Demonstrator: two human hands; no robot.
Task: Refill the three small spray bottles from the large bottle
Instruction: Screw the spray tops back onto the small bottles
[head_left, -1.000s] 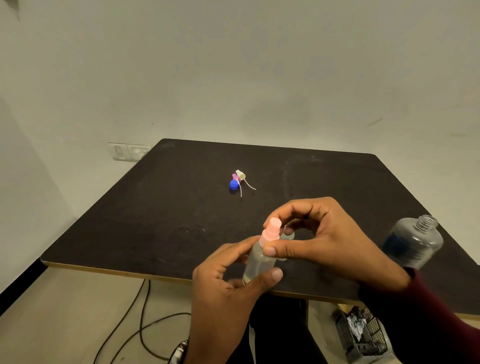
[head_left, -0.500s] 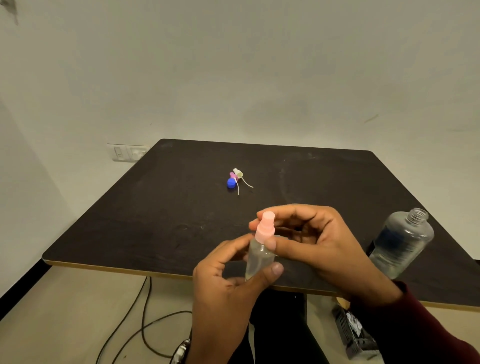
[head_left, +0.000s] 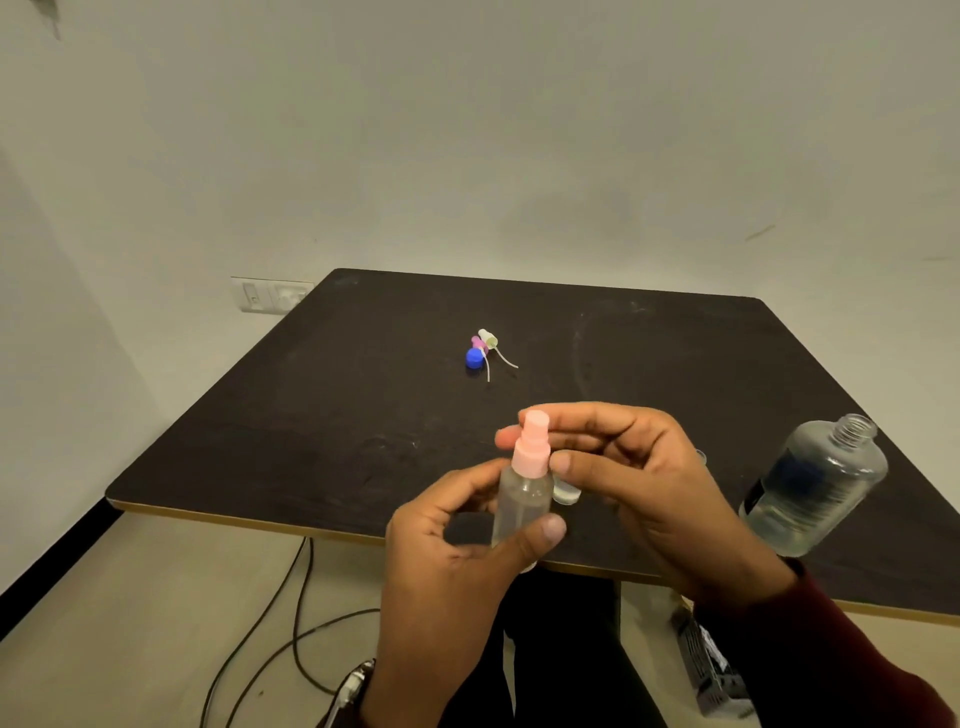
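My left hand (head_left: 457, 561) grips a small clear spray bottle (head_left: 522, 504) upright above the table's near edge. My right hand (head_left: 639, 483) pinches its pink spray head (head_left: 532, 447) between thumb and fingers. Behind the bottle part of another small clear bottle (head_left: 565, 492) shows, mostly hidden by my right hand. The large clear bottle (head_left: 815, 483) stands uncapped at the right, partly filled. Farther back lie a blue cap (head_left: 474, 358), a purple spray head (head_left: 479, 343) and a white spray head (head_left: 488, 338) with dip tubes.
The dark table (head_left: 363, 426) has a pale front edge. Cables (head_left: 291, 623) trail on the floor below at the left. A wall socket plate (head_left: 270, 294) sits behind the table's left corner. A dark crate (head_left: 711, 670) rests on the floor at the right.
The bottle has come more upright in my left hand. My right hand's fingers have shifted round the pink spray head, the thumb now low on its collar.
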